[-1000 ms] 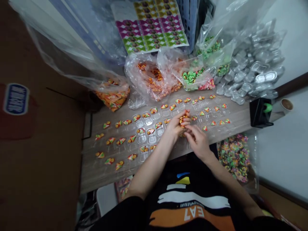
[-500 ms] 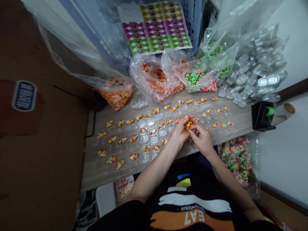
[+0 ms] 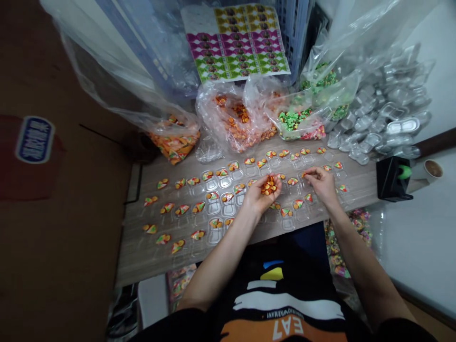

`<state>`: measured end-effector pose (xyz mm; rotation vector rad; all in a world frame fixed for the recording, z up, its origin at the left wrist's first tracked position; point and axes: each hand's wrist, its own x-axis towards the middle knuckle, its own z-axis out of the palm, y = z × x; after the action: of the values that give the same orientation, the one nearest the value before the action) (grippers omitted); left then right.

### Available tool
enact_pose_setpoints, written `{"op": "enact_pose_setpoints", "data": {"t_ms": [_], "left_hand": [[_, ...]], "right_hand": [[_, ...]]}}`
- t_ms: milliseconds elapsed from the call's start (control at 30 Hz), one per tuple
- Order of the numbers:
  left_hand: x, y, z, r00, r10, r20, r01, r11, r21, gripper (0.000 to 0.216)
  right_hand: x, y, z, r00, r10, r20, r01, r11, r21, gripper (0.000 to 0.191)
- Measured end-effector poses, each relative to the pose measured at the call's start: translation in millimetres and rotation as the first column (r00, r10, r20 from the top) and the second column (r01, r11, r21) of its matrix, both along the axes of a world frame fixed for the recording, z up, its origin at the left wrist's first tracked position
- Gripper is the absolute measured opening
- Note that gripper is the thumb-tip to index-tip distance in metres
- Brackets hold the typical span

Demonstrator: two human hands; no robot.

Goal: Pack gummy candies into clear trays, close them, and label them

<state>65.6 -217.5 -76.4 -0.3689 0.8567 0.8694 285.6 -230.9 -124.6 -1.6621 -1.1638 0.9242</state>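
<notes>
My left hand (image 3: 255, 195) is cupped palm up, fingers curled round a heap of small round orange candies (image 3: 270, 185). Over the right part of the table, my right hand (image 3: 321, 184) pinches one such small orange piece at its fingertips, above a clear tray. Rows of clear plastic trays (image 3: 213, 205) cover the table (image 3: 137, 259). Most hold a colourful wedge-shaped candy like a pizza slice (image 3: 182, 210) with an orange round beside it. Toward the right end, some wedges (image 3: 343, 188) lie without a visible round. My left forearm hides part of the front rows.
Along the back stand open plastic bags of orange rounds (image 3: 237, 130), wedge candies (image 3: 174, 145) and green pieces (image 3: 290, 118). A heap of clear trays (image 3: 370, 121), a black tape dispenser (image 3: 394, 179) and a cup (image 3: 432, 170) are at the right. Label sheets (image 3: 237, 42) hang on a blue crate (image 3: 294, 33).
My right hand has left my left palm and moved right over the trays, carrying a small orange piece. My left hand has shifted slightly left and opened somewhat, showing the heap.
</notes>
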Motion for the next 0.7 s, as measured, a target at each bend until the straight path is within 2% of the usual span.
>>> {"op": "enact_pose_setpoints", "data": {"t_ms": [67, 133, 233, 333, 433, 500, 567, 700], "left_hand": [[-8.2, 0.3, 2.4, 0.999, 0.030, 0.011, -0.030, 1.000, 0.009, 0.024], [-14.6, -0.5, 4.3, 0.999, 0.041, 0.018, -0.041, 0.999, 0.016, 0.023], [-19.6, -1.7, 5.9, 0.999, 0.033, 0.024, -0.034, 0.999, 0.027, 0.023], [-17.0, 1.5, 7.7, 0.996, -0.071, 0.051, 0.067, 0.995, 0.071, 0.025], [-8.5, 11.7, 11.0, 0.978, -0.195, 0.079, 0.183, 0.973, 0.140, 0.027], [-2.7, 20.1, 12.7, 0.973, -0.217, 0.077, 0.201, 0.964, 0.173, 0.028], [1.1, 26.9, 13.0, 0.974, -0.214, 0.071, 0.197, 0.962, 0.188, 0.028], [2.2, 30.6, 9.6, 0.973, -0.216, 0.075, 0.200, 0.964, 0.175, 0.024]], "right_hand": [[0.0, 6.1, -2.9, 0.984, 0.042, 0.172, -0.049, 0.998, 0.040, 0.018], [-2.2, 9.7, -2.7, 0.934, 0.092, 0.345, -0.113, 0.993, 0.043, 0.015], [-7.3, 12.5, 1.2, 0.813, 0.162, 0.560, -0.181, 0.983, -0.022, 0.015], [-13.2, 13.8, 7.0, 0.689, 0.198, 0.697, -0.190, 0.978, -0.090, 0.017], [-17.1, 13.8, 13.3, 0.575, 0.222, 0.788, -0.183, 0.973, -0.141, 0.014], [-17.0, 14.0, 17.0, 0.526, 0.243, 0.815, -0.192, 0.967, -0.164, 0.015], [-14.9, 16.1, 19.7, 0.529, 0.232, 0.816, -0.190, 0.970, -0.153, 0.019], [-11.0, 31.0, 19.5, 0.551, 0.168, 0.817, -0.230, 0.972, -0.045, 0.024]]}}
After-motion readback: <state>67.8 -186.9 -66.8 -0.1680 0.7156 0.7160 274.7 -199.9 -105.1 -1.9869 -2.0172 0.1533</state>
